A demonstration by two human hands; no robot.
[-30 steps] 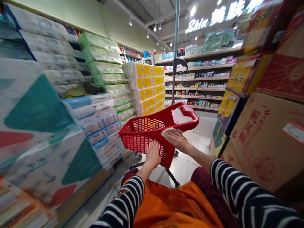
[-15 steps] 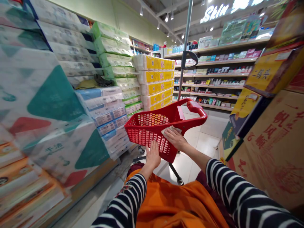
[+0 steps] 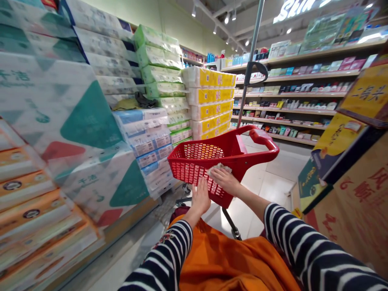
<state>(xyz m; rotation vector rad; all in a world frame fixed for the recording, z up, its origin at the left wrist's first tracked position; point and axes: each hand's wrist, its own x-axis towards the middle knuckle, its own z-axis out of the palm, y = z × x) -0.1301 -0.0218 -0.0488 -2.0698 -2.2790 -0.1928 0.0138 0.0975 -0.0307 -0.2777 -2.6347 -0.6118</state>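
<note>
- Now the red cart [image 3: 241, 169] stands right in front of the person, side-on, its handle [image 3: 260, 136] out to the right and its narrow end pointing left.
- And here's the change: a pale cloth [image 3: 218, 166] that was up by the root of the handle a second ago is now farther along the side panel, just under the rim. That puts it over a different patch of red plastic, partly across the lattice [image 3: 184, 171].
- Right hand [image 3: 226, 180] has it, fingers close together over the cloth, laid flat against the cart.
- Left hand [image 3: 200, 199] is open, nothing gripped, fingers out straight and seemingly resting on the lattice, just beside the other hand; exact fingertip contact I can't tell.
- Down below, a dark leg runs to a caster [image 3: 235, 233] on the pale floor, close to the orange garment [image 3: 227, 258] over the person's lap.
- Behind the cart rises a metal pole [image 3: 253, 44] with a dark loop; whether they're joined, can't tell.
- Out left, more of the stacked paper packs [image 3: 127, 186] has swung into view; yellow packs [image 3: 212, 95] sit beyond, shelves [image 3: 303, 75] farther back, cartons [image 3: 360, 194] at right.
</note>
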